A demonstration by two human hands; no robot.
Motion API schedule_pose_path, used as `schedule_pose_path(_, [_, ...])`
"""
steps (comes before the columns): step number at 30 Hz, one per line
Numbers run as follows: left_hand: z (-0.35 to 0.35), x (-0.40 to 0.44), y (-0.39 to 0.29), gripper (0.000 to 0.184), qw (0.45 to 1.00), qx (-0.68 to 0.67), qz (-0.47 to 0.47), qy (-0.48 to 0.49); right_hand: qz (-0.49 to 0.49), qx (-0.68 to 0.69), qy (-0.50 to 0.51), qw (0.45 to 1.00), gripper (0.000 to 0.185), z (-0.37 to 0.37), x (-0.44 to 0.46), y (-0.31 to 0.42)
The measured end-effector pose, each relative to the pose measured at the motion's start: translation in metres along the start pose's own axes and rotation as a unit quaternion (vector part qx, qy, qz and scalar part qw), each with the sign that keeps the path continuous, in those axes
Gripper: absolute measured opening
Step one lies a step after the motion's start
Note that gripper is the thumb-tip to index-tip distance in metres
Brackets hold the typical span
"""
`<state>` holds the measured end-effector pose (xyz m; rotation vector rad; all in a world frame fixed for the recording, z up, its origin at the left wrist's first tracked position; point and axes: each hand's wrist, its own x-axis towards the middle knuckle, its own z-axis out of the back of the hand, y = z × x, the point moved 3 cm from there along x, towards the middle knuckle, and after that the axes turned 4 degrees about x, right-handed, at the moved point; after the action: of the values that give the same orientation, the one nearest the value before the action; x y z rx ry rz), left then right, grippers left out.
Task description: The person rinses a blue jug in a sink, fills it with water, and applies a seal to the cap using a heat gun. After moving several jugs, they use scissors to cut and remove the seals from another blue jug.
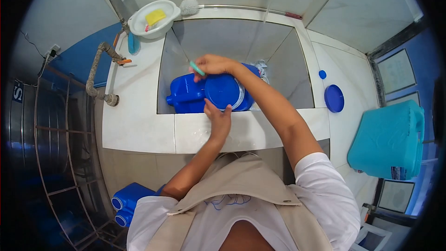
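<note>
In the tiled basin (283, 74) lie blue plastic jugs. One blue jug (186, 88) is on its side at the left, its spout toward the basin's left wall. Beside it is a round blue part (224, 92) with a pale rim. My left hand (218, 117) touches the near side of this round part, fingers apart. Above the jug, my right hand (209, 66) has its fingers closed round a small light green object (197, 68). Crumpled clear plastic (262, 69) shows behind my right forearm.
A white bowl (162, 30) with a yellow sponge (155, 16) and a long-handled brush (251, 7) rest along the basin's edge. Pipes with a tap (124, 61) stand left. At right are blue caps (334, 98) and a teal container (385, 139); more blue jugs (132, 195) are below left.
</note>
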<state>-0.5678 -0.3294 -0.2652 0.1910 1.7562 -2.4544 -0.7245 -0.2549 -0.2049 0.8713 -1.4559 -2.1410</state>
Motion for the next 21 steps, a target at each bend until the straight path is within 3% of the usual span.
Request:
schedule_pose_path(1, [0.007,0.004,-0.012,0.066,1.000,0.000,-0.002,0.000,0.084,0.104,-0.104,0.986,0.034,0.010,-0.006,0.001])
schedule_pose_path(2, [0.020,0.012,-0.039,0.064,0.980,0.099,-0.154,-0.083,0.166,0.204,-0.205,0.943,0.033,0.021,-0.015,0.001])
schedule_pose_path(3, [0.029,0.019,-0.060,0.062,0.920,0.193,-0.298,-0.164,0.208,0.230,-0.284,0.908,0.032,0.027,-0.034,-0.002])
schedule_pose_path(4, [0.035,0.035,-0.064,0.062,0.919,0.194,-0.300,-0.166,0.250,0.253,-0.358,0.863,0.032,0.028,-0.060,-0.007])
schedule_pose_path(6, [0.027,0.059,-0.067,0.055,0.894,0.241,-0.369,0.079,0.206,0.080,-0.479,0.849,0.034,-0.002,-0.125,-0.008])
schedule_pose_path(8, [0.022,0.060,-0.073,0.046,0.884,0.226,-0.410,0.012,0.167,0.058,-0.545,0.819,0.034,-0.054,-0.144,-0.036])
schedule_pose_path(10, [0.021,0.055,-0.069,0.045,0.900,0.269,-0.342,-0.010,0.175,-0.049,-0.549,0.816,0.037,-0.091,-0.135,-0.027])
schedule_pose_path(11, [0.021,0.054,-0.066,0.044,0.905,0.276,-0.323,-0.035,0.180,-0.108,-0.590,0.779,0.037,-0.087,-0.129,-0.012])
schedule_pose_path(12, [0.022,0.053,-0.066,0.044,0.904,0.276,-0.324,-0.037,0.183,-0.108,-0.590,0.779,0.037,-0.071,-0.124,0.000])
schedule_pose_path(14, [0.030,0.048,-0.052,0.047,0.938,0.282,-0.200,-0.018,0.009,-0.123,-0.449,0.885,0.041,-0.041,-0.099,0.009])
schedule_pose_path(15, [0.032,0.043,-0.046,0.050,0.938,0.273,-0.207,-0.045,0.012,-0.123,-0.450,0.885,0.041,-0.024,-0.088,0.012])
schedule_pose_path(16, [0.038,0.035,-0.045,0.050,0.938,0.274,-0.208,-0.046,0.037,-0.084,-0.351,0.932,0.038,-0.015,-0.073,0.011])
schedule_pose_path(17, [0.043,0.030,-0.044,0.051,0.957,0.252,-0.144,0.002,0.062,-0.046,-0.248,0.966,0.036,-0.008,-0.057,0.012])
schedule_pose_path(18, [0.046,0.025,-0.041,0.053,0.969,0.228,-0.078,0.050,0.063,-0.046,-0.246,0.966,0.036,0.001,-0.041,0.012])
schedule_pose_path(19, [0.049,0.021,-0.035,0.053,0.970,0.227,-0.075,0.048,0.042,0.066,-0.167,0.983,0.038,0.002,-0.019,0.009])
schedule_pose_path(20, [0.048,0.018,-0.025,0.054,0.966,0.224,-0.027,0.123,0.021,0.178,-0.085,0.980,0.040,-0.002,-0.002,0.007])
schedule_pose_path(21, [0.048,0.015,-0.015,0.055,0.955,0.220,0.023,0.199,0.022,0.180,-0.082,0.980,0.040,-0.005,0.009,0.005])
